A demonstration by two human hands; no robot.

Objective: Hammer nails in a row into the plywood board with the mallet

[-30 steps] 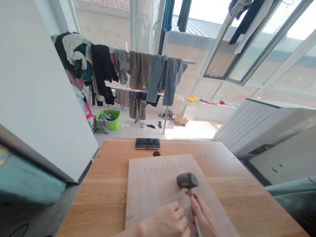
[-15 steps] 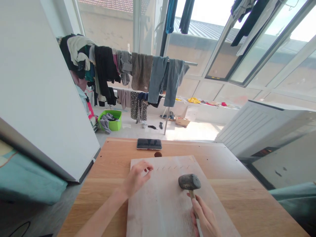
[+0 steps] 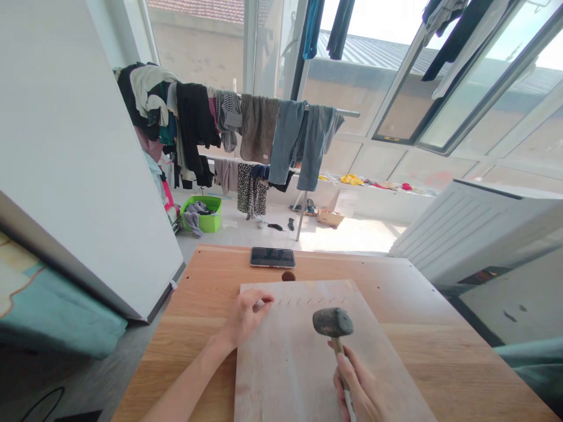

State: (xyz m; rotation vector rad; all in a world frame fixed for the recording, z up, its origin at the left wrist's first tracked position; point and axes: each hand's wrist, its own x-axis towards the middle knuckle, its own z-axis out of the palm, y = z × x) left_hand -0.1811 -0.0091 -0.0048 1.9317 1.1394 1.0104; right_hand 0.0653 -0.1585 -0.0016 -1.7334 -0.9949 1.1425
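My right hand (image 3: 358, 381) grips the handle of a mallet (image 3: 333, 322), whose dark, worn head hovers over the board. A pale wooden board (image 3: 281, 357) lies flat beneath both hands. Along its far edge stands a row of several thin nails (image 3: 309, 300), slightly slanted. At the left end of that row, my left hand (image 3: 250, 313) rests by the board's far left corner with thumb and forefinger pinched together. Whatever is between those fingertips is too small to make out.
The board lies on a wooden table (image 3: 422, 328). Beyond it are a small round brown object (image 3: 288, 276) and a phone (image 3: 272, 257). A white cabinet (image 3: 88, 152) stands left, a white ribbed unit (image 3: 475, 228) right. Clothes hang on a rack (image 3: 347, 112) behind.
The view has shifted slightly, moving the scene rightward. My left fingertips have closed into a tighter pinch, a bit further left along the nail row. The mallet has moved a little left.
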